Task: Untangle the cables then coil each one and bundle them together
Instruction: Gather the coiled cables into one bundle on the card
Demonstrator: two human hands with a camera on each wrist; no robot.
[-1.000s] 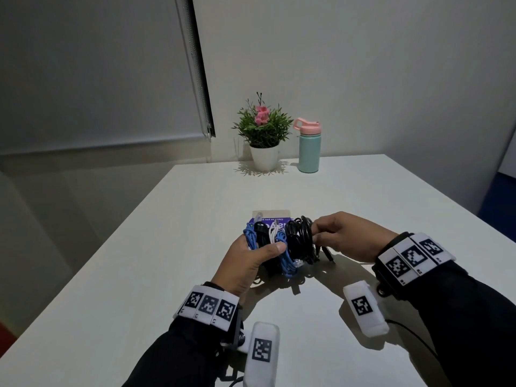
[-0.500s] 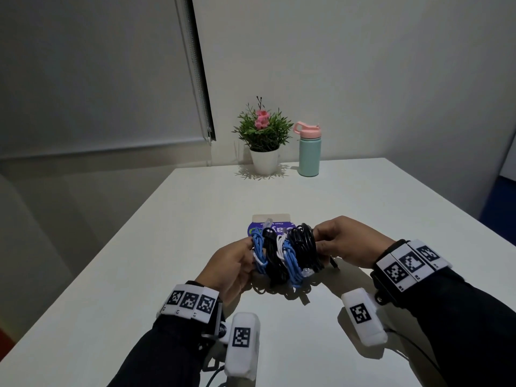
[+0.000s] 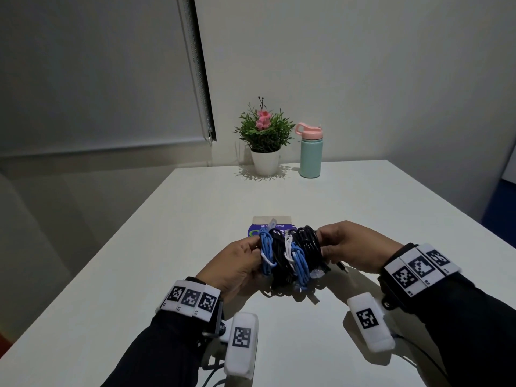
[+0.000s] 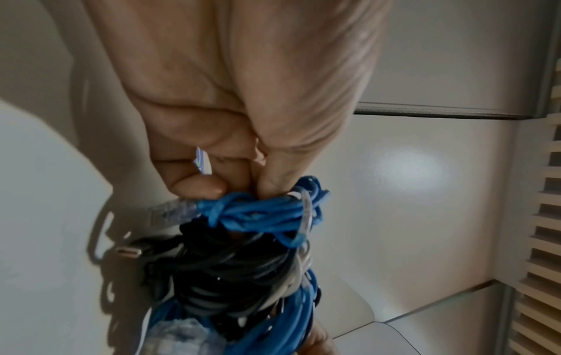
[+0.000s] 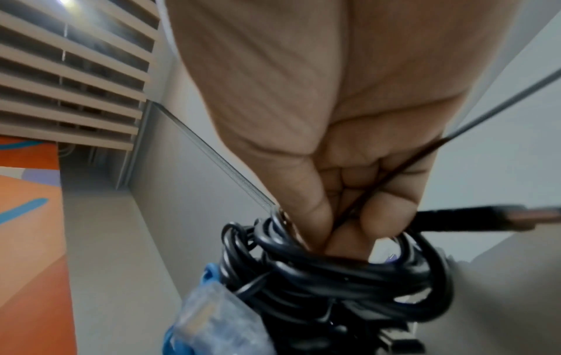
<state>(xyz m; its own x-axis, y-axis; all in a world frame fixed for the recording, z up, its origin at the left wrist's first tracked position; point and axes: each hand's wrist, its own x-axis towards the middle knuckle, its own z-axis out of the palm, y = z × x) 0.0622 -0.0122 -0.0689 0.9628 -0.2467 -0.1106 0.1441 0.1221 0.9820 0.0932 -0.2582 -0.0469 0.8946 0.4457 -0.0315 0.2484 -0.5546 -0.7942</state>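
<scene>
A bundle of coiled cables (image 3: 290, 255) hangs just above the white table (image 3: 195, 219), held between both hands. It is made of blue network cable (image 3: 300, 259), black cable (image 3: 308, 244) and a thin white cable (image 3: 287, 247). My left hand (image 3: 243, 263) pinches the blue coil (image 4: 258, 213) at the bundle's left end. My right hand (image 3: 349, 247) grips the black coil (image 5: 334, 269) at the right end. A clear network plug (image 5: 212, 319) and a black USB plug (image 5: 485, 218) stick out of the bundle.
A purple-and-white card (image 3: 272, 226) lies on the table right behind the bundle. A potted plant (image 3: 264, 141) and a mint bottle with a pink lid (image 3: 310, 152) stand at the table's far edge. A wall and window blind rise behind.
My left hand has slid from under the bundle to its left end. The bundle has turned and now stretches sideways between the two hands. My right hand has barely moved.
</scene>
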